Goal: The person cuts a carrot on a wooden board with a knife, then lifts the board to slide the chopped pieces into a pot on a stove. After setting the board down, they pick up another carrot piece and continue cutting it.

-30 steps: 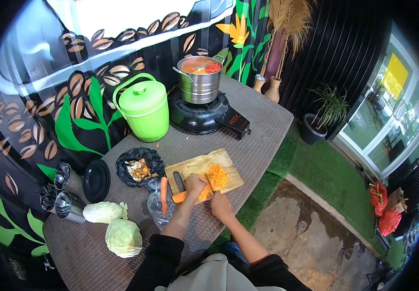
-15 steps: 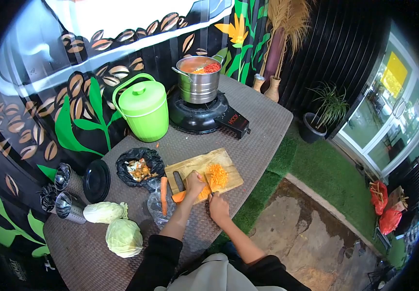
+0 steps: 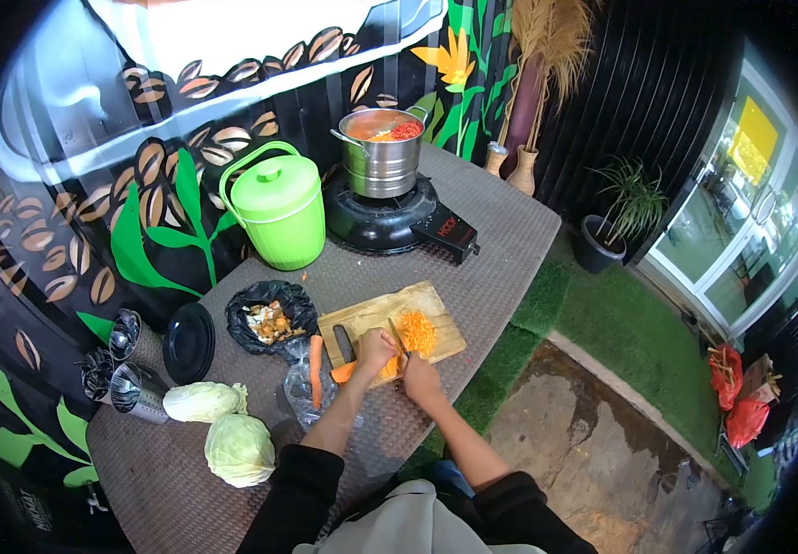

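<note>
person at the table (image 3: 510,242), both hands over the wooden cutting board (image 3: 445,319). right hand (image 3: 421,379) has the knife (image 3: 396,331), fingers closed round the handle, blade pointing away from the body and over the board. left hand (image 3: 378,348) is down on the cut carrot (image 3: 343,373), fingers curled and bunched together; fingertips too small from here, can't tell if they pinch it. the carrot lies on the near part of the board, one end sticking out left of that hand, orange bits between the hands. chopped carrot (image 3: 418,332) is heaped past the knife, towards the right side of the board.

just left of the board, a whole carrot (image 3: 316,369) on a clear plastic bag (image 3: 298,391). black bag (image 3: 249,341) with scraps beside it. further left, a round cabbage (image 3: 239,450) touching a longer cabbage (image 3: 199,403), then metal cups (image 3: 145,397) with cutlery and stacked black plates (image 3: 188,344).

far side: green lidded bucket (image 3: 281,214) next to a black stove (image 3: 371,222), steel pot (image 3: 380,170) sitting on it, reddish liquid and chopped red and orange pieces inside.
</note>
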### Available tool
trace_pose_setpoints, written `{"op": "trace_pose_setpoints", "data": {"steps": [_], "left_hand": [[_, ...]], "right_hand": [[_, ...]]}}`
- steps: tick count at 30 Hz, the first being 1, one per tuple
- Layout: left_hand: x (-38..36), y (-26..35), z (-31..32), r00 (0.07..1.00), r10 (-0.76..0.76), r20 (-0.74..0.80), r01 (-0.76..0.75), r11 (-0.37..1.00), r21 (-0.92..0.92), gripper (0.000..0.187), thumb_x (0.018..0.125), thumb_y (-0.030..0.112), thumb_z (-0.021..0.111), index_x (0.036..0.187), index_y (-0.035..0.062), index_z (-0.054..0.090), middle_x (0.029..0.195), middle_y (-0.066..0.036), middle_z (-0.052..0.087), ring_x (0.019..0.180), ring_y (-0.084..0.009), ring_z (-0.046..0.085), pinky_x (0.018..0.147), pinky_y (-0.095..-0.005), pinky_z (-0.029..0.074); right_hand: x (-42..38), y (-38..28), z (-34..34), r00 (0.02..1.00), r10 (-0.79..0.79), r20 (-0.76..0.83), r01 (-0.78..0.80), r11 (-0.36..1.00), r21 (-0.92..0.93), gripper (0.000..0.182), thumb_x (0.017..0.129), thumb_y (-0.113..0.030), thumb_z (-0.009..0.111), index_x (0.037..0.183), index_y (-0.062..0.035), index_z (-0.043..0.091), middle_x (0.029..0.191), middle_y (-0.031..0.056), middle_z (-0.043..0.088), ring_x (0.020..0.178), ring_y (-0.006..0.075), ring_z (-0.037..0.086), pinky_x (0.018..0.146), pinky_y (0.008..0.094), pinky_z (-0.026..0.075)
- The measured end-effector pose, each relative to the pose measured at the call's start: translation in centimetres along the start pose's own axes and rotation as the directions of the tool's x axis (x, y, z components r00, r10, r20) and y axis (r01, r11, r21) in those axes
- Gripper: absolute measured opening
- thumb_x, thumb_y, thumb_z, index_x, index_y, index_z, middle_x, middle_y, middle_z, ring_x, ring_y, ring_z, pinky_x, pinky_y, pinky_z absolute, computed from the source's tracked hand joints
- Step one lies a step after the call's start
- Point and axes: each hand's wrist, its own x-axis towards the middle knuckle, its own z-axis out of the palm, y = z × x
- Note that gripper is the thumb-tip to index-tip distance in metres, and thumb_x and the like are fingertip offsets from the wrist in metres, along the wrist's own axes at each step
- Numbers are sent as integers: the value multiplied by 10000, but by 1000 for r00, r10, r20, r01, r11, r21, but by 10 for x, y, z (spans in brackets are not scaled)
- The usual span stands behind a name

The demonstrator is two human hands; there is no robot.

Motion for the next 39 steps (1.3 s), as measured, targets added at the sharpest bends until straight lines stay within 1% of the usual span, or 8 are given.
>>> {"op": "trace_pose_setpoints", "data": {"steps": [3,8,17,21,24,26,29,39], "left_hand": [[2,2,-3,991,38,132,-55,990,128,135,618,-6,708,726,-2,627,679,-122,664,624,-186,653,568,-301,508],[-15,31,7,995,96,-33,-66,862,503,150,618,53,743,719,-8,652,694,-144,660,664,-224,662,603,-317,511],[-3,19,16,997,-16,-73,31,976,217,185,619,115,790,678,-10,667,630,-155,647,602,-227,652,562,-321,490],[-5,34,9,995,-91,-47,102,926,363,210,655,179,791,664,1,680,647,-165,651,609,-216,653,557,-316,482],[-10,40,10,994,-39,-107,67,961,270,234,639,233,805,608,38,679,580,-144,627,585,-270,637,560,-361,485],[-9,39,12,991,-95,-94,114,966,232,228,628,269,814,705,74,726,627,-130,656,590,-251,640,582,-350,490],[1,29,10,985,-175,6,173,979,110,224,629,287,810,724,98,735,659,-126,668,600,-238,643,599,-339,494],[2,19,14,995,28,-91,5,941,339,90,701,172,722,666,90,713,687,-145,664,660,-287,658,634,-374,505]], "right_hand": [[24,23,-13,996,-81,37,77,990,116,424,944,-331,413,909,62,568,817,283,618,797,442,609,725,496,484],[11,32,-21,993,-113,-23,116,969,216,426,946,-301,412,989,92,570,843,326,591,830,468,577,748,503,451],[-7,27,-9,997,18,-77,4,962,274,401,949,-285,413,959,89,557,826,335,584,827,485,567,734,531,450],[-7,26,-8,999,39,-38,-25,947,321,404,948,-282,412,959,97,553,851,348,572,867,498,544,758,536,438],[-3,30,0,980,-50,-190,113,935,336,451,959,-328,380,887,83,550,719,293,597,699,430,615,645,506,491],[-10,17,-25,984,60,168,-158,725,670,460,969,-349,377,846,62,542,558,157,552,426,252,550,404,375,464],[-7,23,-15,978,39,207,-191,578,794,465,975,-371,355,787,24,513,493,54,465,329,115,419,298,272,383],[-5,30,-20,989,76,126,-146,602,785,418,984,-338,347,886,35,506,475,58,467,330,139,431,303,288,383]]}}
